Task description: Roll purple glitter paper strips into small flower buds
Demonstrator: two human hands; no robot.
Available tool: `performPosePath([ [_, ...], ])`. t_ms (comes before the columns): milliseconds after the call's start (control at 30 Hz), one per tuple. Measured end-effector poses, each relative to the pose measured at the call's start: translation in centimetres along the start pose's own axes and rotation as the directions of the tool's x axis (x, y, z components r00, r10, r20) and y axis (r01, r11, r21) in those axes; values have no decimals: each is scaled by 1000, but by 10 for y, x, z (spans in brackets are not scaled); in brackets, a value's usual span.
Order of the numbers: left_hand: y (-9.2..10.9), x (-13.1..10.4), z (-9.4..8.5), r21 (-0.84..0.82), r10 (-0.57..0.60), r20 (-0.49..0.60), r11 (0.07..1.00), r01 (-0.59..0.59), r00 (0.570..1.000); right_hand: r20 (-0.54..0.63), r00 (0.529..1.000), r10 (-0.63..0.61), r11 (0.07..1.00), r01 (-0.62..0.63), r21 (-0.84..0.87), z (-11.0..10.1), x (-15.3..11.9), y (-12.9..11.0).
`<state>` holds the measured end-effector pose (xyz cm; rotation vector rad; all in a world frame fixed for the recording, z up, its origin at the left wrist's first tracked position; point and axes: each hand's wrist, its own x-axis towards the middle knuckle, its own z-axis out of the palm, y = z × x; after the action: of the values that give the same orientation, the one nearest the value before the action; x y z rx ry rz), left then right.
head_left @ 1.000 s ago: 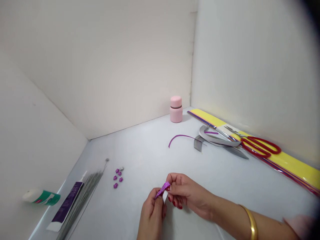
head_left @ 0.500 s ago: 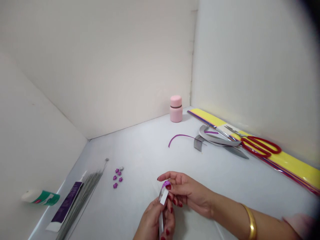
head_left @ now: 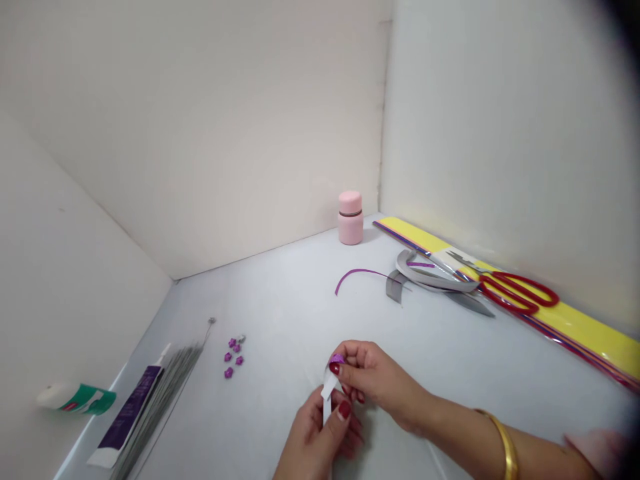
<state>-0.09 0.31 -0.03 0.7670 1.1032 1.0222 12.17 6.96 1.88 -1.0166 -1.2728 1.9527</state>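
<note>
A narrow paper strip (head_left: 328,392), white on the visible side with a purple glittery part (head_left: 338,359) at its top, is folded between my hands. My right hand (head_left: 367,370) pinches the purple end between thumb and fingers. Lower down, my left hand (head_left: 320,430) is closed around the strip, its thumb lying across the front. Several small purple stars (head_left: 229,373) lie on the table left of my hands, beside a small silver-grey piece (head_left: 241,339).
At left are a green-and-white bottle (head_left: 83,399), a purple tube (head_left: 131,408) and thin grey wires (head_left: 165,393). Farther back stands a pink jar (head_left: 351,219). Grey strips (head_left: 435,280), a curved purple strip (head_left: 355,271) and red-handled scissors (head_left: 520,283) on a yellow pack (head_left: 590,330) lie right.
My right fingers have curled in over the purple end. My left thumb has shifted rightward and up across the strip, and more of its white side shows between my hands.
</note>
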Motion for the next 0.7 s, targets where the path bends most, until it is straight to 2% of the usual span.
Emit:
performPosePath([
  [33, 1, -1, 0, 81, 121, -75, 990, -115, 990, -14, 1000, -11, 1000, 10, -8, 0, 0, 0],
  [100, 3, -3, -2, 324, 350, -226, 907, -269, 909, -19, 999, -34, 999, 34, -23, 0, -1, -1],
  [133, 3, -3, -4, 436, 418, -274, 857, -276, 866, -10, 999, -44, 999, 44, -30, 1, -1, -2],
  [167, 4, -4, -5, 500, 436, -304, 830, -248, 847, 2, 999, -53, 998, 53, -38, 1, -1, -3],
  [233, 4, -4, -9, 487, 391, -327, 850, -201, 860, 26, 998, -62, 997, 63, -51, 2, -2, -4],
  [300, 4, -3, -13, 355, 293, -352, 921, -163, 889, 38, 995, -89, 994, 91, -55, 2, -2, -3],
  [400, 5, 0, -15, 182, 221, -399, 970, -159, 890, 129, 981, -143, 984, 155, -85, 3, -4, 3],
  [467, 5, 1, -15, 137, 232, -410, 972, -192, 882, 244, 966, -83, 989, 109, -96, 4, -6, 9],
  [533, 6, 1, -15, 115, 229, -412, 973, -198, 882, 303, 952, 29, 994, 4, -108, 7, -7, 14],
  [600, 7, 1, -16, 104, 213, -423, 977, -187, 881, 286, 955, 79, 990, -42, -136, 9, -7, 17],
  [700, 10, 2, -18, 91, 192, -441, 981, -169, 877, 274, 958, 88, 982, -36, -188, 6, -6, 15],
])
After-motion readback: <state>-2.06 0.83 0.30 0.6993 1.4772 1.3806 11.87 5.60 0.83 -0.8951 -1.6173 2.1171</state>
